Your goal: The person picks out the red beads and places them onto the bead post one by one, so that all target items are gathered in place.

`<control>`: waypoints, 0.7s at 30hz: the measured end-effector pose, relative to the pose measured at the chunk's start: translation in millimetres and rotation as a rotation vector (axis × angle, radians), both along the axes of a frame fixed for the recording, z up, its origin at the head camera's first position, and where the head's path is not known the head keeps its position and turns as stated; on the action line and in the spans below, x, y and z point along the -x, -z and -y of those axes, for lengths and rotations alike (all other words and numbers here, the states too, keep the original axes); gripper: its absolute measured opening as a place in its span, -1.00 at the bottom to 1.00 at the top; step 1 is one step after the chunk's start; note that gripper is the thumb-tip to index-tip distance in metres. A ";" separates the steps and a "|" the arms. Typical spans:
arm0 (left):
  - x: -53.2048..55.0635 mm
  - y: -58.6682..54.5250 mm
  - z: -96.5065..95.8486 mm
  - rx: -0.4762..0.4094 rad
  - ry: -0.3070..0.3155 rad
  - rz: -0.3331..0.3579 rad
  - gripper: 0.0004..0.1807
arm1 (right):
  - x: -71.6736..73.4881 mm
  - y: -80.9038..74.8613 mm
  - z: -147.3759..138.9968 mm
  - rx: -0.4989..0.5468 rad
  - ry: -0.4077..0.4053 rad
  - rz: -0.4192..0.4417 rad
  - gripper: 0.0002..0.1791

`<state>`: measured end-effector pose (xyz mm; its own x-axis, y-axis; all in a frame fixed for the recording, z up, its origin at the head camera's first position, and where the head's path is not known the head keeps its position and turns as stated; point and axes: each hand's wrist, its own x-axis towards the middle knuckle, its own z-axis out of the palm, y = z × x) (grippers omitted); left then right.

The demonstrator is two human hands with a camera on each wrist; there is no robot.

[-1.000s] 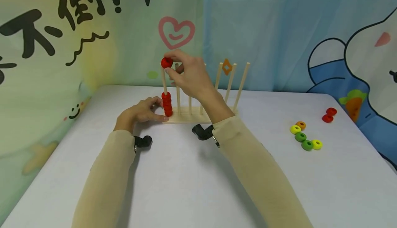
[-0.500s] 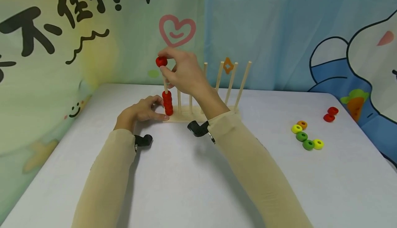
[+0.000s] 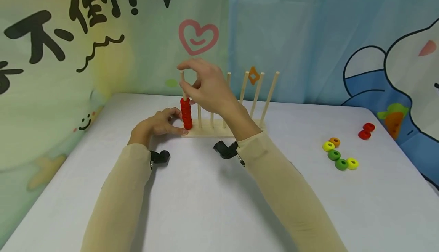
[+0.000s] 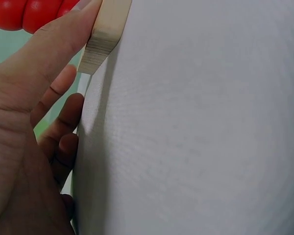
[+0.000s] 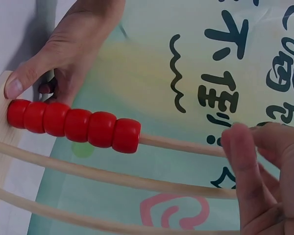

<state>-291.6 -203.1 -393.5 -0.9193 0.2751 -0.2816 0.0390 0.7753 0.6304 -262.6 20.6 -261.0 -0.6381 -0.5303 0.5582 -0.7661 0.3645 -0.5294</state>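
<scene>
Several red beads point(image 3: 186, 114) are stacked on the leftmost peg of a wooden bead rack point(image 3: 210, 130); the right wrist view shows the stack point(image 5: 78, 125) pressed together at the base, with bare peg above it. My left hand point(image 3: 159, 123) grips the left end of the base, thumb point(image 4: 63, 44) on the wood beside the lowest bead and fingers behind. My right hand point(image 3: 210, 88) hovers at the top of that peg point(image 3: 182, 77), thumb and index finger parted around the tip and holding no bead. Whether they touch the peg, I cannot tell.
Several bare pegs point(image 3: 269, 97) stand along the rack to the right. On the right of the white table point(image 3: 192, 206) lie loose green beads point(image 3: 341, 164), yellow beads point(image 3: 352, 163), an orange bead point(image 3: 334, 142) and two red beads point(image 3: 364, 134). A printed cloth point(image 3: 274, 34) hangs behind.
The red bead my right hand pinched at the peg's top has been let go and now sits on the stack. My right fingers have parted. The left hand has stayed at the base.
</scene>
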 end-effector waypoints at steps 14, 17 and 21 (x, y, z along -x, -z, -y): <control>2.6 2.1 2.8 -0.003 -0.009 -0.015 -0.28 | -15.3 -0.4 -12.7 0.229 -0.236 -0.091 -0.70; 2.1 3.1 3.3 0.007 -0.011 -0.017 -0.28 | -18.3 2.9 -19.1 0.253 -0.260 -0.091 -0.68; 1.5 4.2 2.5 0.017 0.002 -0.019 -0.27 | -22.4 9.0 -31.0 0.276 -0.271 -0.093 -0.68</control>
